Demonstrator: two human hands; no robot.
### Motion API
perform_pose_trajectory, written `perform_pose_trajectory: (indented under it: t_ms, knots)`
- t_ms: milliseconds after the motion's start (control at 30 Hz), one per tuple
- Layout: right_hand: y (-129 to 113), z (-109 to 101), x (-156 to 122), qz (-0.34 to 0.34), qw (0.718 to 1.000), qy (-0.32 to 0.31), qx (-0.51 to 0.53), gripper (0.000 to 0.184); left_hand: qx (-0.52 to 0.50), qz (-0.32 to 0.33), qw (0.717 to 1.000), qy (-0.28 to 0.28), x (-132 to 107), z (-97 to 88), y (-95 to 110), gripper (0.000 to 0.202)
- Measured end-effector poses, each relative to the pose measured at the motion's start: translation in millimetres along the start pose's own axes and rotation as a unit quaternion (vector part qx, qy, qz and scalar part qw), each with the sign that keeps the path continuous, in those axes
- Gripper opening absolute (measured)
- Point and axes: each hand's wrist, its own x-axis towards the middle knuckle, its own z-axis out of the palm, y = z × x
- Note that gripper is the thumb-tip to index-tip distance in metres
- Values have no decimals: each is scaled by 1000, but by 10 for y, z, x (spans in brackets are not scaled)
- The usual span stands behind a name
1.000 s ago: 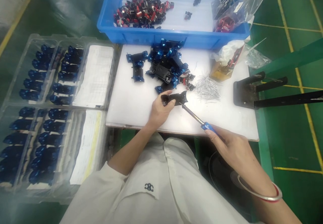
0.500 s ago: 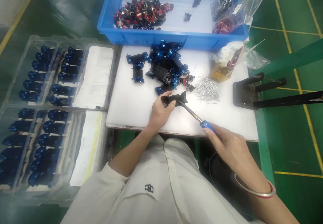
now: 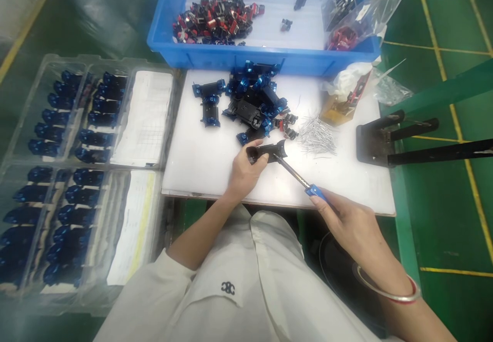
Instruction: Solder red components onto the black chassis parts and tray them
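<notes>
**Left hand** (image 3: 244, 175): fingers curled closed around a black plastic moulded part (image 3: 269, 152), held just above the white bench's front edge (image 3: 200, 177). **Right hand** (image 3: 350, 229): fingers closed on a blue-handled steel screwdriver (image 3: 296, 174), tip at the part. **Nearby:** heaped blue-and-black parts (image 3: 250, 100); loose steel pins (image 3: 316, 136).

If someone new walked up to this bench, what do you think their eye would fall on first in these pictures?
Most striking is the blue crate at the top, holding a heap of red-and-black parts. Below it, on the white board, lies a pile of blue-and-black parts. At the front, the left hand grips a black part, while the right hand brings a blue-handled screwdriver to it.
</notes>
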Motion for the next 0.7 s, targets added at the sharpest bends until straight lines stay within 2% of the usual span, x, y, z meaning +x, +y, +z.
perform_pose_trajectory:
  t_ms: [700]
  knots:
    - [-25, 44, -29, -21, 999, -3, -29, 57, 5, 0, 1000, -3, 2, 0, 6, 39]
